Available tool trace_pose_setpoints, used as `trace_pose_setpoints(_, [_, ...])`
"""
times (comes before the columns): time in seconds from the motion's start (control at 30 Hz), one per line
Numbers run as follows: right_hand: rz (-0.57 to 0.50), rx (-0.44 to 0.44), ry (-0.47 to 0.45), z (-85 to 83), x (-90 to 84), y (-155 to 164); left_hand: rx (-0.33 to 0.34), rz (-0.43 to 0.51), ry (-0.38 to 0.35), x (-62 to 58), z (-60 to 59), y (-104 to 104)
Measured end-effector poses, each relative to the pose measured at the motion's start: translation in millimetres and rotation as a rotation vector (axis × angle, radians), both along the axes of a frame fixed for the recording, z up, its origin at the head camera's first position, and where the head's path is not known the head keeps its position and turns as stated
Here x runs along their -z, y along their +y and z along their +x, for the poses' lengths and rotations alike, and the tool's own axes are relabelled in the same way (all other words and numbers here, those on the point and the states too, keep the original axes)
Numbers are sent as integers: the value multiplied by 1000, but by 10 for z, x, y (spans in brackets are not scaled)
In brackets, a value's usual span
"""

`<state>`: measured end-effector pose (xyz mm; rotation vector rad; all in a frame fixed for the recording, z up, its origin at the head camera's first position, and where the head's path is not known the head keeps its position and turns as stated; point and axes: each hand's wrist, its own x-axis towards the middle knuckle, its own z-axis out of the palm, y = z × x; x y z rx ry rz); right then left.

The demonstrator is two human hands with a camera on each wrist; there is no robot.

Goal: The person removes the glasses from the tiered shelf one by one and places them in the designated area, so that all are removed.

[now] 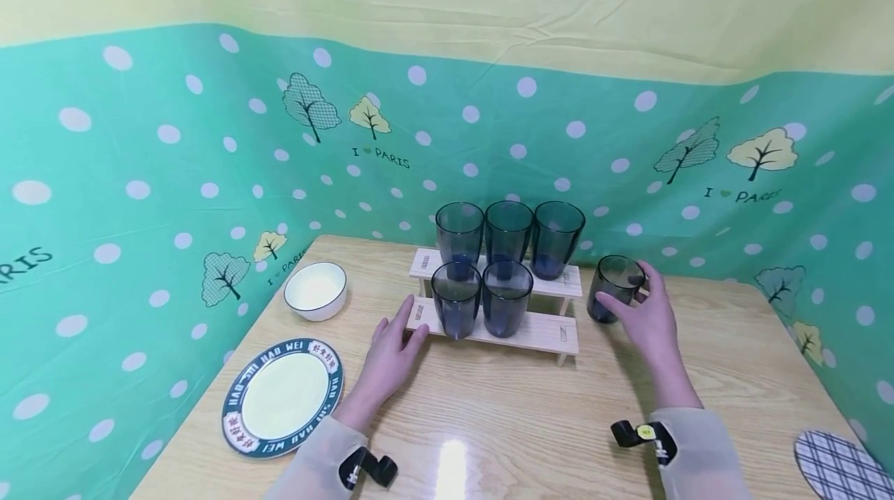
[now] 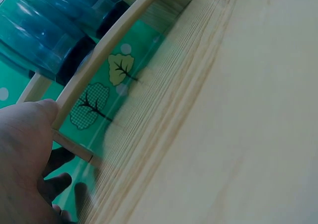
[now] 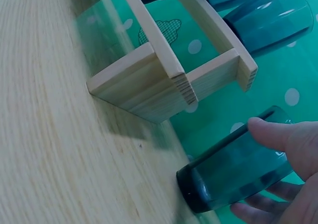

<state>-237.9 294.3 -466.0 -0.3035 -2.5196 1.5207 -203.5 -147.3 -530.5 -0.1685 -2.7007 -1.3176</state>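
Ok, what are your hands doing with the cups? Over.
Right hand grips a cup standing on the table. Left hand touches the rack. Nothing blocking.

The bench [image 1: 531, 414] is pale wood with a fine straight grain and a smooth, slightly glossy top that throws back a spot of light, and the stepped rack [image 1: 541, 331] is bare, matt, light wood. The cups [image 1: 508, 232], among them the single cup [image 1: 615, 288] beside the rack, look like smooth, see-through, dark blue plastic or glass. The plate [image 1: 282, 397] and bowl [image 1: 316, 289] look like glazed, shiny ceramic, and the backdrop [image 1: 140, 174] is a smooth printed sheet with soft creases.
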Motion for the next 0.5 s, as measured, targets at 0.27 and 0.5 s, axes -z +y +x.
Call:
trace_pose_setpoints(0.27, [126,13,41,77,-198,0,-6,4,-27,-9,9,0])
trace_pose_setpoints(0.5, [128,65,101,233,-509,-95,-8,-3,-28,-18,10,6])
